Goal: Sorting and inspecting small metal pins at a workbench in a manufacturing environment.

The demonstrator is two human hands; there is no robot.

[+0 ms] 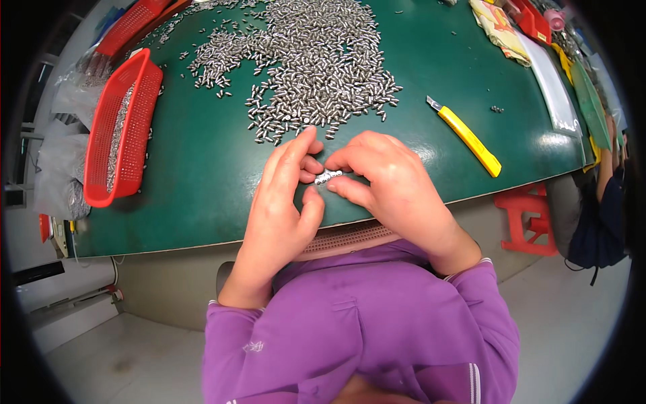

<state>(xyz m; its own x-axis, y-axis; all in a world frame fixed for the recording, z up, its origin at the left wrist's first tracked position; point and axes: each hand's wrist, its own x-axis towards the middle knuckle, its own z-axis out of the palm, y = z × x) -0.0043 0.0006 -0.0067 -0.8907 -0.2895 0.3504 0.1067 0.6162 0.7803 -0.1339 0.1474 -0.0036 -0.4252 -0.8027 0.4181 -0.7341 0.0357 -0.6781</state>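
Observation:
A short row of small shiny metal parts lies between my two hands, close above or on the green table. My right hand has its thumb and index finger closed on the right end of that row. My left hand is on the other side, fingers curved and thumb apart from them, its fingertips beside the row's left end; whether they touch it I cannot tell. Just beyond my hands spreads a large pile of small silvery bullet-shaped metal pieces.
A yellow utility knife with its blade out lies right of my hands on the green table. A red perforated basket holding metal parts stands at the left. A few dark small pieces lie farther right. A red stool stands below the table edge.

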